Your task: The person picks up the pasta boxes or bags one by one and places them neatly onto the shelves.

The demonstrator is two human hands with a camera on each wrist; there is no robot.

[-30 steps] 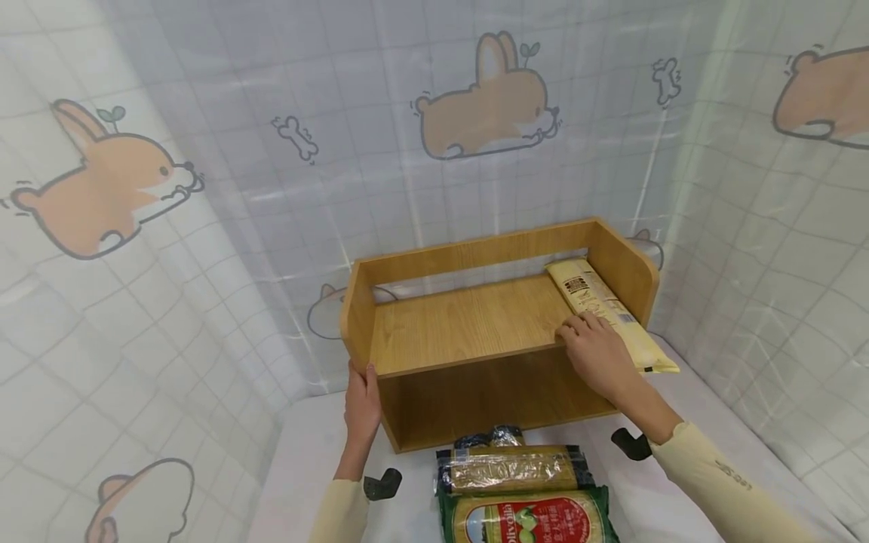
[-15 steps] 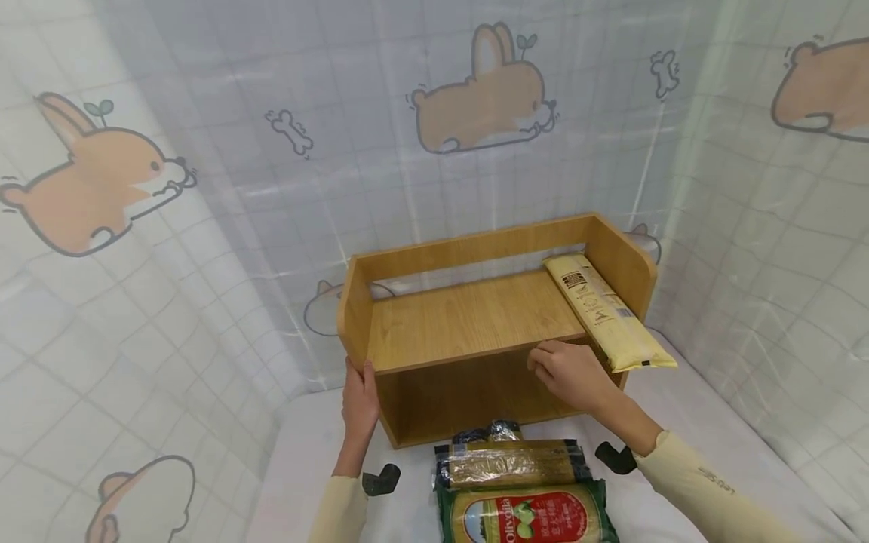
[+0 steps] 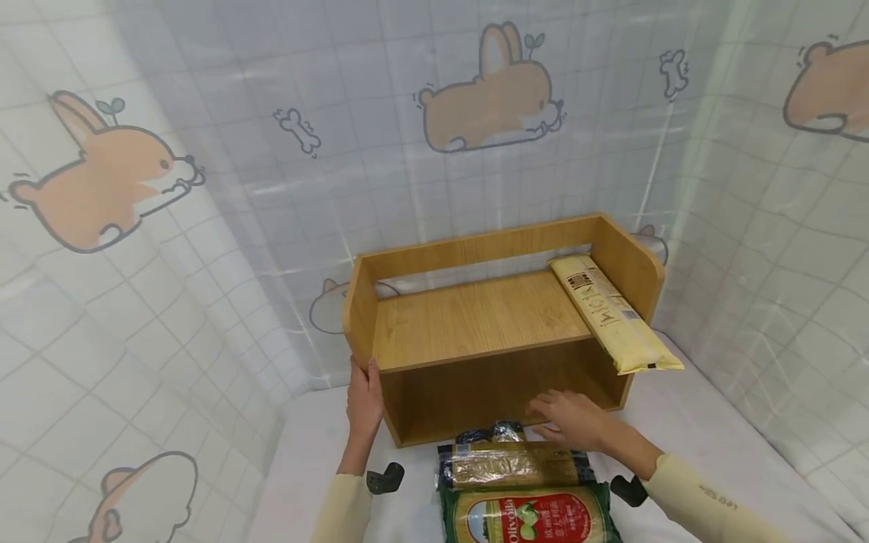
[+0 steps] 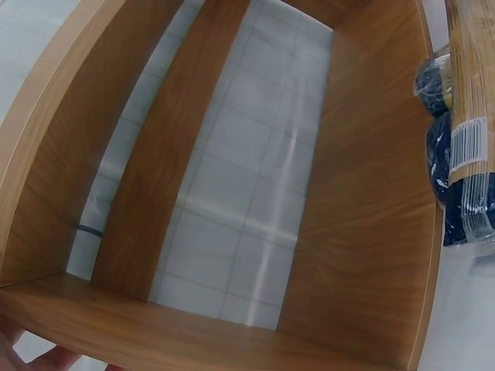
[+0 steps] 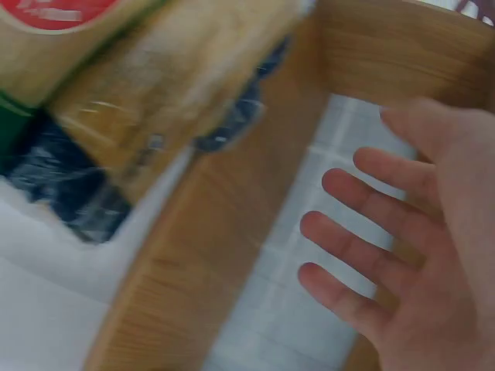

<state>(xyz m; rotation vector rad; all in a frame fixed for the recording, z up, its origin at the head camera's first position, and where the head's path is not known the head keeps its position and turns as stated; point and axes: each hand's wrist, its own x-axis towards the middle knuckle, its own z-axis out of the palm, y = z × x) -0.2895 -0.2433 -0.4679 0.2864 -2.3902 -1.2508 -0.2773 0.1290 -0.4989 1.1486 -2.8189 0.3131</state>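
Observation:
A small two-tier wooden shelf [image 3: 468, 320] stands at the back of the table. My left hand [image 3: 364, 400] holds its left side panel, thumb toward the front; in the left wrist view its fingertips [image 4: 58, 359] show past the panel's edge. My right hand [image 3: 573, 421], fingers spread and holding nothing, is in front of the lower compartment, above the right end of a clear-wrapped noodle pack [image 3: 512, 467] with dark ends. On the upper board a yellow noodle pack [image 3: 607, 313] lies along the right side panel, its near end jutting past the front edge.
Nearest me lies a green and red pasta bag [image 3: 536, 519]. Dark-ended rolls [image 3: 506, 432] poke out behind the clear pack, close to the shelf's lower board. Black angled pieces [image 3: 385, 478] sit at both sides. A patterned curtain [image 3: 326, 188] surrounds the white table [image 3: 305, 445].
My right hand has left the yellow noodle pack, moving down and toward me to the clear pack, and its fingers have spread. My left hand stays on the side panel.

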